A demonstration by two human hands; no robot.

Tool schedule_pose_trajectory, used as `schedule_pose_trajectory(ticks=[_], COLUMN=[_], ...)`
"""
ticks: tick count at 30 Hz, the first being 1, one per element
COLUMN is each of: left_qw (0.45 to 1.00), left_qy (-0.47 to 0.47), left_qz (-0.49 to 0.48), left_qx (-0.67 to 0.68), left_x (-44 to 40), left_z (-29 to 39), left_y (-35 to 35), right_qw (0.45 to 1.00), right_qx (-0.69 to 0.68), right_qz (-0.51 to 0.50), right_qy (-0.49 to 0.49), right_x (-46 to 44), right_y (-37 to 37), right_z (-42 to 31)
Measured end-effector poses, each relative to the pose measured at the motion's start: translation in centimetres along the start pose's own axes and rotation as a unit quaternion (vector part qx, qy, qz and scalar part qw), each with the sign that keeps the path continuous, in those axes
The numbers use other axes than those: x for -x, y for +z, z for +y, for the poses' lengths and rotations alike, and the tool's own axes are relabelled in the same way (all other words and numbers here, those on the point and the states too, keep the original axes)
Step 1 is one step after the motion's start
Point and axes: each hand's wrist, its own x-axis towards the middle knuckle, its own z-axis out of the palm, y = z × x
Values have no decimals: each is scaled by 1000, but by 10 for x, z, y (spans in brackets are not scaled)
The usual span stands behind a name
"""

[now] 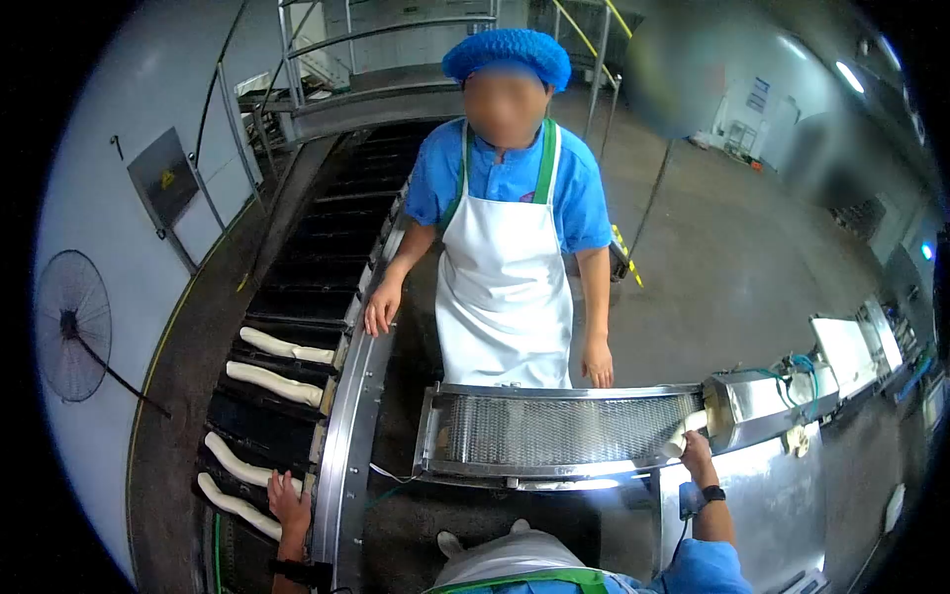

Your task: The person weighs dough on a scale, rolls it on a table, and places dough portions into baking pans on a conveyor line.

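Pale dough roll (pixel 679 443) against right hand (pixel 698 455)

- The mesh conveyor (pixel 564 431) before me: bright metal, rough weave.
- Left of it, the rail (pixel 346 436): smooth, glossy metal.
- Farther left, the black trays (pixel 287 272): matt, perhaps plastic.
- Beyond it, the white apron (pixel 503 287): smooth, faintly glossy.

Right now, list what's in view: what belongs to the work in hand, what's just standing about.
In the work:
- dough strips
- dough piece in right hand
- left hand
- black trays
- mesh belt

Standing about:
- fan
- wall door
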Motion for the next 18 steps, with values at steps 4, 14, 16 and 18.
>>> schedule_pose_trajectory(ticks=[4,14,16,18], left_qw=[999,990,994,993], left_qy=[6,136,99,67], left_qz=[-36,-27,-45,-79], left_qx=[-2,-16,26,61], left_x=[-11,-30,-26,-21], left_z=[10,10,18,20], left_y=[-6,-7,-18,-27], right_qw=[871,724,698,694], right_qx=[-442,-673,-708,-709], right_qz=[15,-42,-77,-122], right_qy=[212,147,76,-27], right_x=[13,-55,-74,-82], right_y=[-11,-167,-163,-163], right_z=[6,-240,-290,-349])
